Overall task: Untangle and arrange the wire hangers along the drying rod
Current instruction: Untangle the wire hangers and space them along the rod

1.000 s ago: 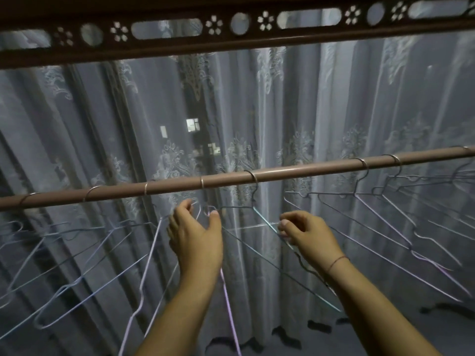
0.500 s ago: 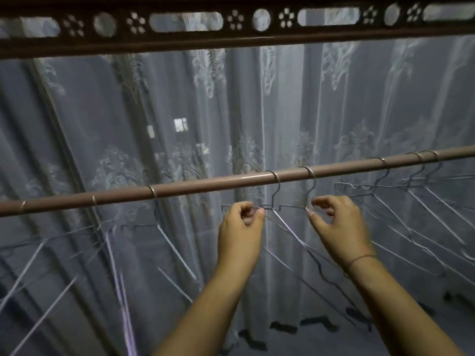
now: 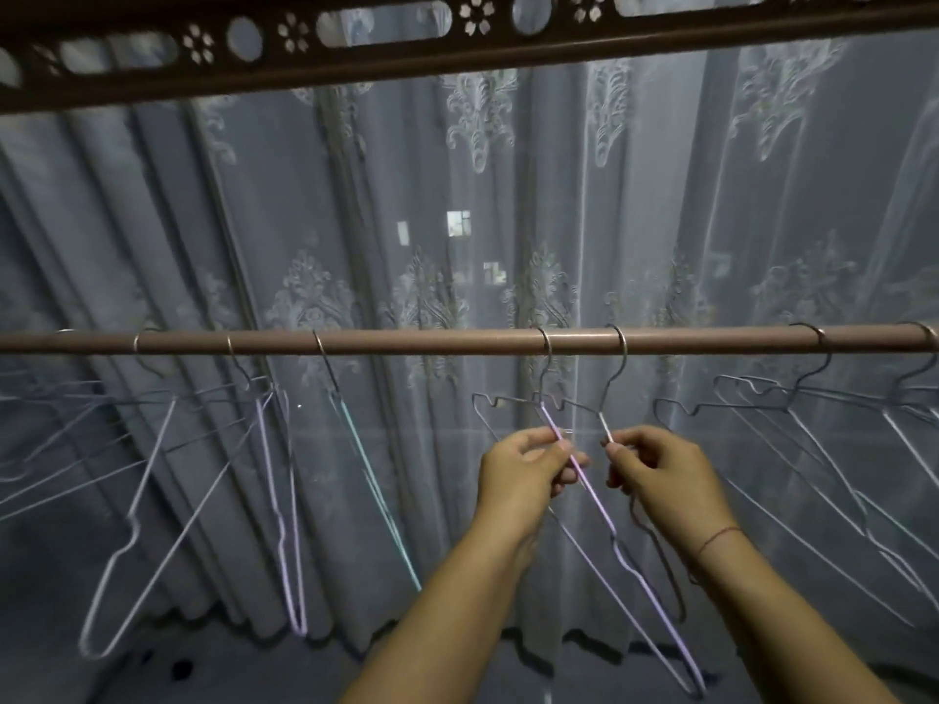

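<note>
At mid-span of the drying rod (image 3: 432, 341), two hangers hung hooked side by side. The left hand (image 3: 523, 470) pinched the lilac hanger (image 3: 594, 495) just below its neck, fingers curled on the wire. The right hand (image 3: 660, 475) pinched the grey hanger (image 3: 605, 426) likewise. Both were judged light, thin, springy and prone to snagging. The soundest hold appeared to be near the neck, where the wire flexes least. Other hangers (image 3: 379, 500) hung at either side.

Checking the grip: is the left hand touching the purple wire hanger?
Touching. The head view shows the left hand pinching the sloping arm of the purple wire hanger between thumb and fingertips, just below its twisted neck.
</note>
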Motion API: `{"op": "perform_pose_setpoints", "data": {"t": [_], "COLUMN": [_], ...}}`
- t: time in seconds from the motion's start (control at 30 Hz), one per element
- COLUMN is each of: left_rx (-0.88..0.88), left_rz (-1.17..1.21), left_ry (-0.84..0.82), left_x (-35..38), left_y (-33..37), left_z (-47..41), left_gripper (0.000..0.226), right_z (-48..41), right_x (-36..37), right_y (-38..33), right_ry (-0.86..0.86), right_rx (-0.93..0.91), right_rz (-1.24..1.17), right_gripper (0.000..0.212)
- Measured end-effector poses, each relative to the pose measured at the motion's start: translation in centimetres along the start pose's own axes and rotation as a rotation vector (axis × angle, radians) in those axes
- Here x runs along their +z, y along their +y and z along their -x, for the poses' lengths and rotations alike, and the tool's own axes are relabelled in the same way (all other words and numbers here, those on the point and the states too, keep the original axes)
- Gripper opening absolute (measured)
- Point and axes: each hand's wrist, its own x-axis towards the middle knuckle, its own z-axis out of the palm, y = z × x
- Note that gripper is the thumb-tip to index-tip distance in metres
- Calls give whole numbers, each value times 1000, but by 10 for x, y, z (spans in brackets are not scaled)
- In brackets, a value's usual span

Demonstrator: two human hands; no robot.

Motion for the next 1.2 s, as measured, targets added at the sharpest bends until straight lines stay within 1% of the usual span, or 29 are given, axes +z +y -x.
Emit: {"op": "perform_pose_setpoints", "data": {"t": [0.13,0.23,0.33,0.53,0.7,0.87,0.9,1.0,1.03,1.2], "left_rx": [44,60,67,76,69,60,63,92,98,78], "left_rz": [57,76,79,64,62,40,33,8,3,-44], "left_ry": [118,195,241,284,282,283,287,328,335,338], "left_x": [-24,-44,-58,-71,-76,-79,-79,-79,-79,-77], "left_y": [9,14,15,20,18,14,14,14,15,16], "left_z": [-2,-5,-10,-22,-29,-37,-38,-38,-37,-35], "left_gripper": [18,16,21,22,19,21,23,41,44,43], "right_z": [0,-1,-4,-9,-17,-21,-22,-24,-24,-26], "right_x": [6,11,20,42,51,56,56,55,54,55], "right_y": [-4,-6,-8,-19,-21,-18,-18,-19,-19,-17], "right_ry": [-18,-29,-14,-26,-20,-21,-26,-55,-60,-61], "right_rx": [12,31,28,17,27,51,52,56,57,37], "right_rz": [-41,-82,-111,-115,-116,-98,-93,-80,-75,-66], "right_gripper": [12,12,12,13,11,12,12,12,13,12]}}
